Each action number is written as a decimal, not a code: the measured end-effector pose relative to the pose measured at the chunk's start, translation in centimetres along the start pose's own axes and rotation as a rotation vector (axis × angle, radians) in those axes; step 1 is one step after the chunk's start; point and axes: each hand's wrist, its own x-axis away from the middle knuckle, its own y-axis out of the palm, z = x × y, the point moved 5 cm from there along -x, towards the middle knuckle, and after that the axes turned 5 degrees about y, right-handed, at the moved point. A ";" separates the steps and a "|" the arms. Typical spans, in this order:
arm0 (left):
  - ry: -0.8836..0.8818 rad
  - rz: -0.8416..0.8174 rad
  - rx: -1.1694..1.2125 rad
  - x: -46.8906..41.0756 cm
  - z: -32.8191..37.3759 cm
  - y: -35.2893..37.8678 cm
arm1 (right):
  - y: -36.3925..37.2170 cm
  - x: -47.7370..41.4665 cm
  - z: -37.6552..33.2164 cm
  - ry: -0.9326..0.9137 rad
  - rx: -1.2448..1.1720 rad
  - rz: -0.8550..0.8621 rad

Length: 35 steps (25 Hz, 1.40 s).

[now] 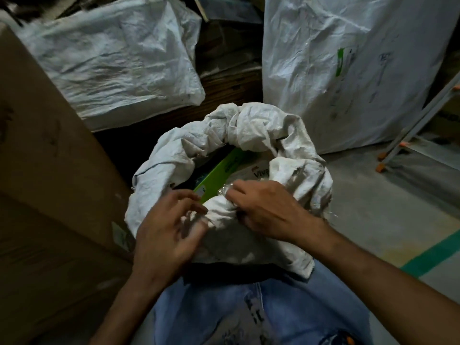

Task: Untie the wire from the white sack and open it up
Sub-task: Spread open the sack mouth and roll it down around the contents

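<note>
Sack (249,130) seen open just beyond hands, rim rolled down, green box (219,173) exposed; no wire visible. Near rim gripped by right hand (263,207); left hand (164,235) blurred, grasp cannot be told.

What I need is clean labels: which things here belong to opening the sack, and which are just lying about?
Job: white sack, left hand, right hand, both at its rim.
Lying about: cardboard box, slumped sack, tall sack, metal legs.

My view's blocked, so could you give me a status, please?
Right hand grips sack rim; left hand at it, blurred. Mouth open, green box inside. Carton close left.
</note>
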 end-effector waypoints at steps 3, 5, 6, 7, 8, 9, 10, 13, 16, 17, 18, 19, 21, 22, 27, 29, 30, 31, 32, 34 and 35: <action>-0.450 0.169 -0.019 0.7 -3.8 -1.3 | 0.9 1.4 -2.1 -0.094 0.060 0.119; -0.594 -0.013 -0.190 0.7 -5.9 -0.5 | 2.1 2.7 -4.4 -0.198 0.019 -0.021; -0.602 -0.076 -0.280 0.5 -6.7 -0.2 | 2.0 3.1 -4.9 -0.208 -0.035 -0.166; -0.607 -0.097 -0.324 0.2 -7.4 -0.1 | 1.5 3.2 -4.9 -0.180 -0.083 -0.298; -0.633 -0.079 -0.291 -0.2 -8.2 -0.1 | 0.8 2.8 -4.5 -0.136 -0.106 -0.384; -0.666 -0.039 -0.172 -0.6 -8.8 -0.1 | 0.2 2.1 -3.9 -0.092 -0.123 -0.426; -0.703 0.003 0.000 -0.8 -9.6 0.3 | -0.4 0.9 -3.3 -0.053 -0.152 -0.442; -0.778 0.071 0.390 -0.8 -10.7 0.8 | -0.4 -4.2 -2.0 0.009 -0.202 -0.419; -0.907 0.218 0.843 -0.9 -11.7 0.8 | 0.3 -10.3 -1.8 -0.029 -0.188 -0.280; -0.921 0.276 1.021 -1.1 -11.7 0.5 | 0.8 -12.2 -1.9 -0.095 -0.147 -0.245; -0.902 0.333 1.207 -1.4 -11.8 0.2 | 1.6 -14.2 -2.0 -0.169 -0.069 -0.232; -0.854 0.368 1.384 -1.8 -11.9 -0.2 | 2.3 -16.1 -2.3 -0.214 0.017 -0.215; -0.777 0.392 1.671 -2.3 -12.6 -0.5 | 3.8 -19.5 -2.6 -0.277 0.120 -0.094; -0.789 0.381 1.756 -2.3 -13.2 -0.3 | 4.2 -20.8 -2.6 -0.309 0.163 0.027; -0.968 0.371 1.779 -4.1 -15.6 0.4 | 4.3 -24.8 -2.3 -0.497 0.056 0.157; -0.947 0.275 1.339 -5.9 -16.6 -1.3 | 4.9 -26.9 -1.5 -0.378 0.033 -0.041; -0.948 0.211 0.903 -6.6 -17.3 -2.4 | 5.3 -28.0 -1.2 -0.299 -0.006 -0.092; -0.895 0.148 0.451 -7.0 -17.4 -3.7 | 5.6 -28.9 -1.1 -0.234 -0.062 -0.139; -0.785 0.082 0.101 -7.7 -16.6 -4.6 | 6.1 -29.5 -1.0 -0.199 -0.108 -0.212; -0.612 -0.098 -0.226 -9.2 -15.0 -4.0 | 6.8 -30.4 -1.0 -0.187 -0.144 -0.400; -0.587 -0.191 -0.264 -9.6 -14.8 -3.0 | 7.0 -30.6 -0.8 -0.178 -0.158 -0.487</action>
